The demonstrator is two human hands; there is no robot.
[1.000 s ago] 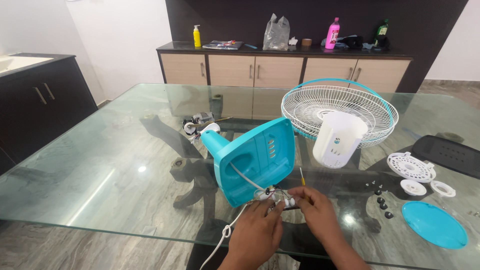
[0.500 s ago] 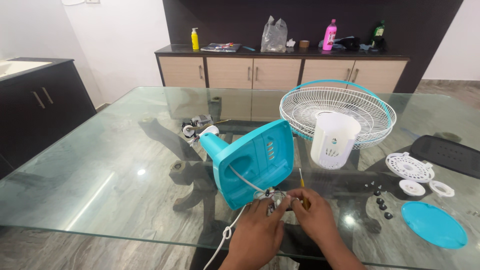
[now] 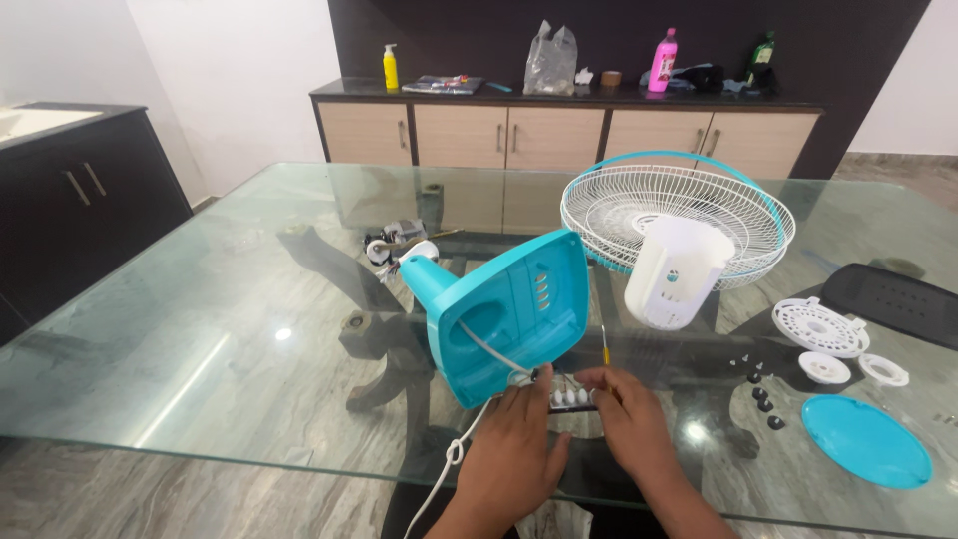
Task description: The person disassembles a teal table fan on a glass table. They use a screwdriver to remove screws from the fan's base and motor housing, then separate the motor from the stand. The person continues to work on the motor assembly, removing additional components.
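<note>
Head view of a glass table (image 3: 200,329) with a dismantled pedestal fan, read from left to right. At about 10 o'clock from the hands lies a small motor assembly (image 3: 394,243) with its wiring. Centre: the teal fan base (image 3: 504,314) rests tilted on its edge, underside toward the viewer, and a white power cord (image 3: 451,454) runs from it down past the table's near edge. At 6 o'clock of the base, both hands meet over a small switch block (image 3: 569,397) with a row of pale push buttons, held just above the glass and just beside the base's lower corner. The left hand (image 3: 514,459) has its fingers curled, pinching the block's left end; the right hand (image 3: 631,424) closes on its right end, thumb and forefinger gripping. A thin screwdriver (image 3: 604,344) stands just behind the right fingertips. At 1 o'clock: the white motor housing (image 3: 677,271) in front of the wire fan guard (image 3: 679,212). At 3 o'clock: white round plastic parts (image 3: 816,327), dark knobs (image 3: 763,399), and a teal round cover (image 3: 866,441).
</note>
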